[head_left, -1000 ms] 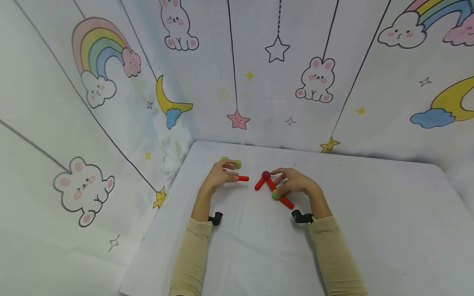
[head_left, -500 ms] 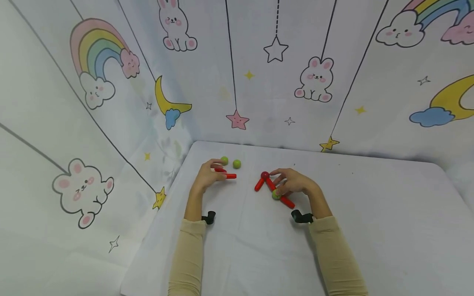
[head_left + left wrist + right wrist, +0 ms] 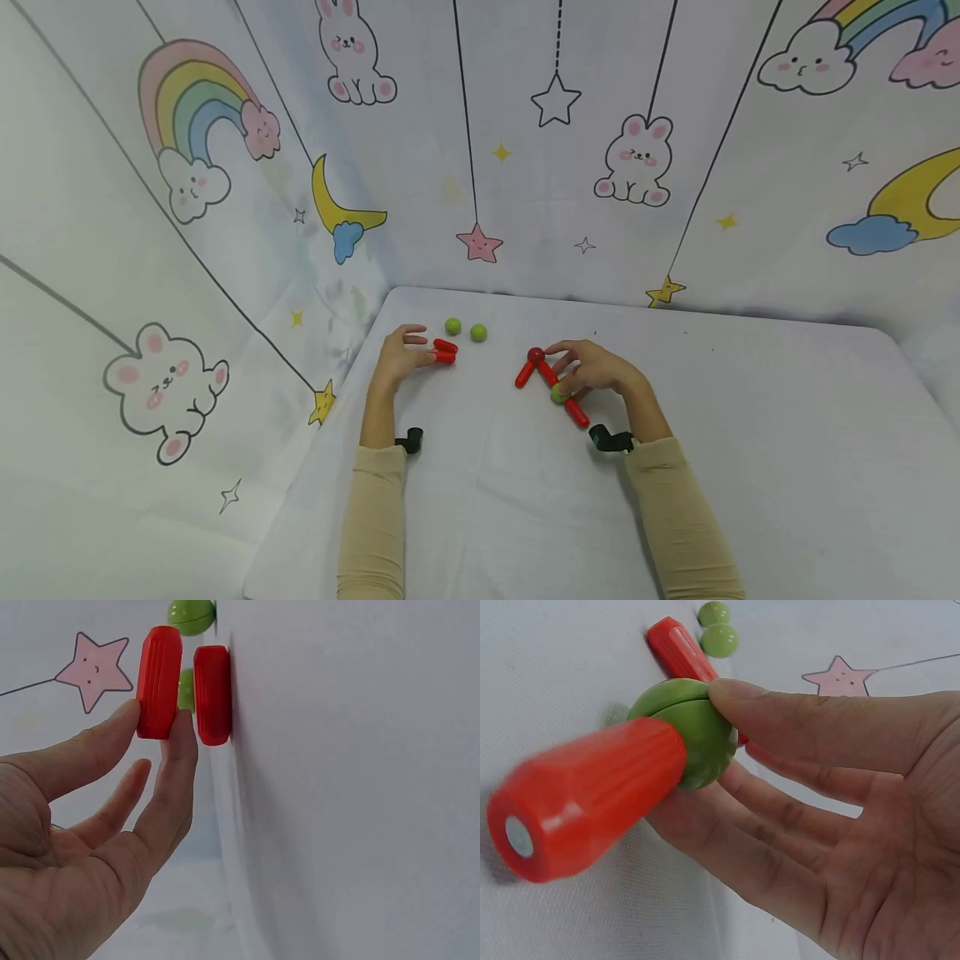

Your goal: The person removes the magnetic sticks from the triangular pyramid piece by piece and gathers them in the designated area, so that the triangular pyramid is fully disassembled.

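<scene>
My left hand pinches a red magnetic stick between thumb and fingertip, held up off the table in the left wrist view. A second red stick lies on the table just beyond it. With thumb and fingers, my right hand grips a green ball. Joined to that ball is a red stick with a pale disc at its free end, pointing toward me. Another red stick links the green ball to a red ball, from which a further red stick slants left.
Two loose green balls rest on the white table beyond the left hand. A cloth wall printed with rabbits, stars and rainbows rises behind and to the left.
My left hand has drawn left with its red stick, away from the green balls, uncovering the second stick. The right hand stays on its ball; the stick nearest me has swung slightly.
</scene>
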The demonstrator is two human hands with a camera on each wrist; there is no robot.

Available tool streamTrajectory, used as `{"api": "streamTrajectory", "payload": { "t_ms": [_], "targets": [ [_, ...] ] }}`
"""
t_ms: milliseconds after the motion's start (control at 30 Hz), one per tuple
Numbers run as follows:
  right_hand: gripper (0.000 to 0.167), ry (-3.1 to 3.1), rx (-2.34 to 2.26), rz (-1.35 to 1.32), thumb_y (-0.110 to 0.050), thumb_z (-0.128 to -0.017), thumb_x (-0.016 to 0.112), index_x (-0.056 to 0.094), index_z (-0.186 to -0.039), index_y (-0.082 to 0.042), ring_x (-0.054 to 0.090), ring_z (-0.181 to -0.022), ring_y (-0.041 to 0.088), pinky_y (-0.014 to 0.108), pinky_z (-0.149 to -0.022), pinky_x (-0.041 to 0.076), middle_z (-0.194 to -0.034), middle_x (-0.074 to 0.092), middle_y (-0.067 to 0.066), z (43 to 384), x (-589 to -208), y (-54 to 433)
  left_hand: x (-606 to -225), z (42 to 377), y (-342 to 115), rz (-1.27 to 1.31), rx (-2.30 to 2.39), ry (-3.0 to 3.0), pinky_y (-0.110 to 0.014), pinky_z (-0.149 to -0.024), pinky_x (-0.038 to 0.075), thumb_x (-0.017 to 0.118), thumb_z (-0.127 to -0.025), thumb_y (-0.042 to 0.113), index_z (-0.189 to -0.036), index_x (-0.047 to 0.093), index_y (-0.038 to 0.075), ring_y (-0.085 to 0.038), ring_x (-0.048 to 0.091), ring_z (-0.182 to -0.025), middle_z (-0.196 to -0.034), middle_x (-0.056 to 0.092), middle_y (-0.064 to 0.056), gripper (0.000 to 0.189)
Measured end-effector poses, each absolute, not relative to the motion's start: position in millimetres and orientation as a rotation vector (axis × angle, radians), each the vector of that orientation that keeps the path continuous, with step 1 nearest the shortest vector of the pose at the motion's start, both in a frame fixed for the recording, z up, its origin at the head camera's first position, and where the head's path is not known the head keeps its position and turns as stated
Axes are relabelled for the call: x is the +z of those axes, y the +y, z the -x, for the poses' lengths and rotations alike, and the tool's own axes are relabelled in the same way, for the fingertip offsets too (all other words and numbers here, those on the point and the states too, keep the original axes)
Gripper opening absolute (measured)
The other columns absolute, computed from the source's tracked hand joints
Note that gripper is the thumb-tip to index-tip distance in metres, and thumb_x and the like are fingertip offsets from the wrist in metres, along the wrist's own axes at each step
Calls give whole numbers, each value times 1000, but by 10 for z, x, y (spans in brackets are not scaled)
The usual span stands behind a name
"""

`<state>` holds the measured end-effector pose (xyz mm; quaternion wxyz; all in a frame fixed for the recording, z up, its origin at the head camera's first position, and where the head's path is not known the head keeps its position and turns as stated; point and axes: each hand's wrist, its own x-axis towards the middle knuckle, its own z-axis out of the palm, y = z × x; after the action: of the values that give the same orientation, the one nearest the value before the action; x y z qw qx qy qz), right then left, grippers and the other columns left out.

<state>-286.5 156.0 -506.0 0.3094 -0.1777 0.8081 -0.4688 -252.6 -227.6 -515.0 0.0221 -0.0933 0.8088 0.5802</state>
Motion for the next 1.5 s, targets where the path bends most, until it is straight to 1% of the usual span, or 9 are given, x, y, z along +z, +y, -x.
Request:
{"api": "streamTrajectory", "payload": {
  "t_ms": [133, 300, 467, 633, 867, 1167, 1333, 1500],
  "targets": [
    [75, 2140, -1239, 463, 3, -85, 80, 47, -152, -3, 71, -97, 28, 45, -78, 63, -133, 60, 25, 2860, -5059, 1554, -5190, 2532, -2308, 324, 1777, 2513, -35, -93, 55, 78, -88, -4, -147, 53, 2, -35, 62, -115, -139, 59, -24, 65],
    [75, 2135, -1250, 441, 4, -85, 80, 47, -152, -3, 72, -91, 28, 45, -77, 64, -132, 60, 26, 2853, -5044, 1544, -5233, 2532, -2319, 370, 1761, 2496, -42, -99, 53, 76, -89, -4, -147, 54, 2, -38, 62, -117, -140, 57, -24, 62],
    [75, 2121, -1277, 417, 8, -84, 77, 46, -152, -1, 73, -87, 28, 44, -75, 64, -132, 61, 27, 2848, -5029, 1549, -5257, 2531, -2314, 413, 1733, 2513, -47, -102, 52, 76, -89, -3, -145, 55, 2, -39, 59, -120, -140, 57, -25, 60],
    [73, 2131, -1275, 403, 9, -86, 76, 47, -151, 0, 74, -86, 27, 41, -75, 64, -133, 61, 27, 2846, -5024, 1548, -5275, 2535, -2318, 426, 1701, 2529, -49, -104, 50, 76, -90, -1, -145, 56, 2, -40, 57, -123, -139, 57, -25, 59],
    [69, 2155, -1265, 393, 7, -86, 76, 50, -149, 2, 75, -81, 26, 38, -75, 63, -134, 61, 27, 2855, -5029, 1541, -5276, 2540, -2320, 431, 1680, 2548, -49, -103, 50, 77, -89, 1, -145, 56, 2, -40, 57, -122, -137, 58, -24, 60],
    [68, 2118, -1283, 398, 8, -85, 75, 50, -148, 2, 75, -83, 29, 43, -74, 64, -133, 60, 28, 2871, -5069, 1552, -5276, 2535, -2305, 430, 1673, 2550, -47, -100, 53, 76, -89, -1, -144, 57, 2, -38, 59, -119, -136, 59, -24, 58],
    [67, 2149, -1250, 392, 6, -85, 77, 52, -147, 0, 74, -88, 28, 43, -73, 64, -134, 61, 26, 2865, -5070, 1536, -5255, 2535, -2307, 422, 1619, 2596, -47, -98, 54, 76, -88, 1, -146, 55, 2, -39, 58, -118, -136, 58, -23, 61],
    [66, 2170, -1222, 401, 4, -85, 78, 54, -146, -1, 72, -94, 28, 42, -75, 64, -132, 62, 24, 2859, -5064, 1516, -5154, 2510, -2292, 433, 1548, 2686, -48, -93, 55, 77, -88, 5, -145, 54, 4, -38, 60, -113, -135, 58, -23, 61]
  ]
}}
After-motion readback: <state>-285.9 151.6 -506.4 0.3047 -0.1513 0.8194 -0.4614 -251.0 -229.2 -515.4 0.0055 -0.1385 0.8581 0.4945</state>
